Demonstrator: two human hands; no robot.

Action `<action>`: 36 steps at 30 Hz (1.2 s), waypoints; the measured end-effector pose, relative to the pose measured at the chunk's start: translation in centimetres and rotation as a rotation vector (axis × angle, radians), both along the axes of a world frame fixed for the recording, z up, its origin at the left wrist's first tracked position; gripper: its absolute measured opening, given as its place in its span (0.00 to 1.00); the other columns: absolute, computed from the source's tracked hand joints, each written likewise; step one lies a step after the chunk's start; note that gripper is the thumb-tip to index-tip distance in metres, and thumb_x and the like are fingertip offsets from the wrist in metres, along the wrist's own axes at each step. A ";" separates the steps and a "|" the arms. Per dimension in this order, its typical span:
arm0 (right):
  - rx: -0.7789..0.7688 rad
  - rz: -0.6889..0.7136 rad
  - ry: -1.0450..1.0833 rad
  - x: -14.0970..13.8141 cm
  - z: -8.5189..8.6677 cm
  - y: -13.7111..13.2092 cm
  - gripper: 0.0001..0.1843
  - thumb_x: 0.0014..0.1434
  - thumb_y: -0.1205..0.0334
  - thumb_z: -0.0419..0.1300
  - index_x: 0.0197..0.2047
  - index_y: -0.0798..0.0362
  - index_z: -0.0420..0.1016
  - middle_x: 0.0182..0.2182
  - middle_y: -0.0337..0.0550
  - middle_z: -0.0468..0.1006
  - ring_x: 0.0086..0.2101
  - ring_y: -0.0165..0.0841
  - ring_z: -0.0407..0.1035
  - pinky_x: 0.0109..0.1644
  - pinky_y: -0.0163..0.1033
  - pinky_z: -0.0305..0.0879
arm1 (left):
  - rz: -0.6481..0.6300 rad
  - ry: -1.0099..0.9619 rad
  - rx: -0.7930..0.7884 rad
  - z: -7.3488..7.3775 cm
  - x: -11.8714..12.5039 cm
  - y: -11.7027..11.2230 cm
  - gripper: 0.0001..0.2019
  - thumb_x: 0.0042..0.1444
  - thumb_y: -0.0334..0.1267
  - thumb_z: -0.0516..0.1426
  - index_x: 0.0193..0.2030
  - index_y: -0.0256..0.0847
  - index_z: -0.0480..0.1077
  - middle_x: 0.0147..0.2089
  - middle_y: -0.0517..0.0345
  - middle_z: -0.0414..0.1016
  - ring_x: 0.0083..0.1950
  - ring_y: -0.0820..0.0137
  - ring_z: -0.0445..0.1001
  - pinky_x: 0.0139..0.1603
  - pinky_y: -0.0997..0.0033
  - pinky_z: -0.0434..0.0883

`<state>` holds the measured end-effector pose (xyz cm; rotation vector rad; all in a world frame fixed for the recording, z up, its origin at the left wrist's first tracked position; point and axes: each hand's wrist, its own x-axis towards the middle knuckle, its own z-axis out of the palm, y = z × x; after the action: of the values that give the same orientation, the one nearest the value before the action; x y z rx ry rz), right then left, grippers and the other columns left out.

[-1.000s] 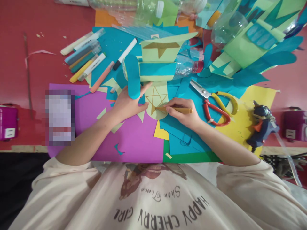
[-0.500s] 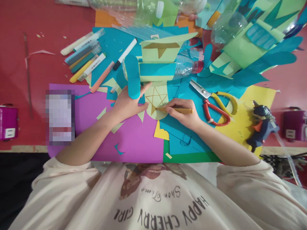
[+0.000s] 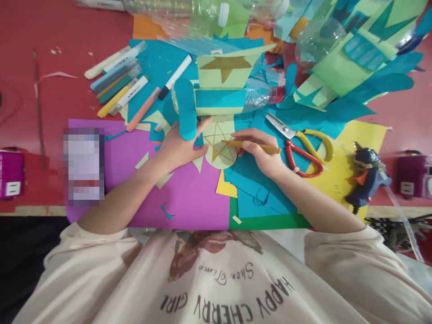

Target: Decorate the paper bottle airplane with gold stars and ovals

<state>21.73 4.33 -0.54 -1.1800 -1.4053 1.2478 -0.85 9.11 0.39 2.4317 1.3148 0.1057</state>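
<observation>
My right hand (image 3: 261, 150) grips a brown marker (image 3: 258, 146), its tip over a star outline drawn on a pale green paper wing (image 3: 221, 157). The star's lower-left point is filled in brown. My left hand (image 3: 184, 144) lies with fingers spread at the wing's left edge, thumb and forefinger on the paper. That wing belongs to a plastic bottle plane (image 3: 219, 100) wrapped in pale green and blue paper. Its far wing (image 3: 224, 69) bears a brown star. A blue rounded strip (image 3: 187, 110) at the bottle's left end covers part of my left hand.
Scissors (image 3: 300, 144) and a glue gun (image 3: 366, 175) lie to the right. Several markers (image 3: 118, 81) are at the upper left, above a phone (image 3: 84, 164). Another paper-covered bottle craft (image 3: 347, 67) and clear bottles (image 3: 202, 15) stand at the back. Paper scraps lie on purple paper (image 3: 189, 198).
My right hand has shifted slightly, moving the marker tip up and right from the star's lower-left point, and its fingers have opened out somewhat. My left hand stays in place.
</observation>
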 end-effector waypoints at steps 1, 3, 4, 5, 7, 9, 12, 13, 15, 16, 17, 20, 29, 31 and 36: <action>-0.009 0.015 -0.011 0.1 0.0 0.1 0.24 0.55 0.39 0.62 0.39 0.52 0.80 0.32 0.42 0.81 0.26 0.28 0.71 0.30 0.36 0.70 | -0.003 -0.004 0.004 0.0 0.0 0.0 0.31 0.62 0.41 0.53 0.71 0.44 0.54 0.44 0.51 0.72 0.49 0.59 0.70 0.54 0.61 0.68; -0.010 0.057 -0.062 0.1 0.0 0.3 0.23 0.56 0.40 0.61 0.38 0.52 0.80 0.32 0.43 0.81 0.27 0.28 0.71 0.31 0.36 0.70 | -0.006 -0.007 0.012 0.0 0.0 0.0 0.31 0.62 0.41 0.53 0.71 0.45 0.54 0.44 0.52 0.72 0.49 0.59 0.70 0.54 0.61 0.67; 0.000 0.074 -0.092 0.1 -0.1 0.4 0.22 0.56 0.40 0.61 0.36 0.53 0.80 0.31 0.43 0.81 0.28 0.28 0.71 0.31 0.36 0.69 | -0.007 -0.005 0.014 0.0 0.0 0.0 0.31 0.62 0.41 0.53 0.71 0.45 0.54 0.44 0.52 0.72 0.49 0.59 0.70 0.54 0.62 0.67; 0.014 0.085 -0.120 0.1 -0.1 0.5 0.22 0.56 0.41 0.62 0.34 0.53 0.79 0.30 0.43 0.80 0.27 0.28 0.70 0.31 0.36 0.68 | -0.007 -0.002 0.011 0.1 0.0 0.0 0.31 0.62 0.41 0.53 0.71 0.45 0.54 0.44 0.52 0.72 0.49 0.59 0.71 0.54 0.62 0.67; 0.041 0.089 -0.170 0.0 -0.2 0.6 0.21 0.56 0.42 0.62 0.31 0.53 0.78 0.27 0.42 0.79 0.26 0.28 0.68 0.29 0.35 0.65 | -0.008 0.007 0.002 0.2 0.0 0.0 0.30 0.62 0.41 0.53 0.71 0.45 0.54 0.44 0.53 0.72 0.49 0.60 0.71 0.55 0.63 0.67; 0.047 0.092 -0.208 -0.1 -0.3 0.7 0.19 0.57 0.44 0.62 0.30 0.53 0.78 0.26 0.41 0.79 0.25 0.28 0.67 0.28 0.34 0.64 | -0.009 0.011 -0.006 0.2 0.0 0.1 0.30 0.62 0.41 0.53 0.71 0.46 0.54 0.45 0.53 0.72 0.49 0.60 0.71 0.55 0.63 0.67; 0.043 0.120 -0.232 -0.2 -0.2 0.7 0.17 0.58 0.47 0.61 0.30 0.53 0.79 0.25 0.41 0.79 0.25 0.28 0.68 0.28 0.34 0.64 | -0.008 0.005 -0.013 0.3 0.1 0.1 0.30 0.62 0.40 0.53 0.71 0.45 0.54 0.45 0.52 0.72 0.49 0.60 0.71 0.55 0.63 0.67; 0.042 0.131 -0.233 -0.2 -0.2 0.7 0.17 0.58 0.48 0.61 0.30 0.54 0.80 0.25 0.42 0.80 0.25 0.28 0.68 0.28 0.34 0.64 | -0.008 0.001 -0.015 0.3 0.1 0.1 0.31 0.62 0.40 0.53 0.71 0.45 0.54 0.45 0.52 0.72 0.49 0.60 0.71 0.55 0.63 0.67; 0.047 0.142 -0.233 -0.2 -0.2 0.7 0.16 0.58 0.50 0.61 0.30 0.54 0.80 0.25 0.42 0.80 0.25 0.28 0.69 0.29 0.34 0.65 | -0.008 -0.002 -0.015 0.3 0.1 0.1 0.31 0.62 0.40 0.53 0.71 0.45 0.54 0.45 0.52 0.72 0.49 0.60 0.71 0.55 0.63 0.67; 0.051 0.144 -0.231 -0.2 -0.2 0.7 0.15 0.58 0.51 0.61 0.30 0.54 0.80 0.26 0.42 0.80 0.25 0.28 0.69 0.29 0.34 0.65 | -0.006 0.001 -0.016 0.2 0.1 0.1 0.31 0.62 0.40 0.53 0.71 0.45 0.54 0.45 0.52 0.72 0.49 0.60 0.71 0.55 0.62 0.67; 0.057 0.146 -0.228 -0.2 -0.3 0.7 0.14 0.58 0.52 0.61 0.30 0.54 0.80 0.26 0.42 0.80 0.26 0.28 0.69 0.29 0.34 0.65 | -0.006 0.006 -0.017 0.2 0.1 0.1 0.31 0.62 0.40 0.53 0.71 0.45 0.54 0.45 0.52 0.72 0.49 0.60 0.71 0.55 0.62 0.67; 0.077 0.156 -0.219 -0.1 -0.4 0.7 0.12 0.57 0.55 0.62 0.30 0.54 0.81 0.27 0.42 0.81 0.26 0.28 0.71 0.29 0.33 0.65 | -0.011 0.012 -0.015 0.2 0.1 0.1 0.31 0.62 0.41 0.53 0.72 0.44 0.53 0.46 0.52 0.72 0.48 0.60 0.71 0.54 0.61 0.67; 0.082 0.150 -0.210 -0.1 -0.3 0.8 0.12 0.56 0.56 0.62 0.29 0.55 0.81 0.25 0.42 0.80 0.24 0.27 0.69 0.27 0.32 0.63 | -0.018 0.019 -0.008 0.4 0.2 0.0 0.30 0.62 0.40 0.52 0.71 0.42 0.54 0.46 0.51 0.72 0.50 0.58 0.71 0.56 0.61 0.66; 0.077 0.115 -0.194 -0.1 -0.2 0.8 0.12 0.56 0.57 0.62 0.28 0.56 0.80 0.24 0.42 0.80 0.24 0.26 0.68 0.26 0.31 0.62 | -0.017 0.022 0.001 0.4 0.2 0.0 0.30 0.63 0.39 0.52 0.71 0.42 0.54 0.45 0.51 0.73 0.50 0.58 0.71 0.56 0.61 0.67; 0.073 0.099 -0.200 -0.2 -0.1 0.8 0.11 0.56 0.58 0.61 0.28 0.55 0.80 0.24 0.41 0.79 0.24 0.27 0.68 0.26 0.32 0.62 | -0.021 0.040 0.007 0.4 0.2 0.0 0.30 0.63 0.40 0.53 0.72 0.43 0.53 0.46 0.52 0.72 0.50 0.60 0.71 0.55 0.62 0.67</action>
<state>21.57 5.13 -0.65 -1.2240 -1.6596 1.1603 -0.69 9.12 0.76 2.4646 1.3080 0.0563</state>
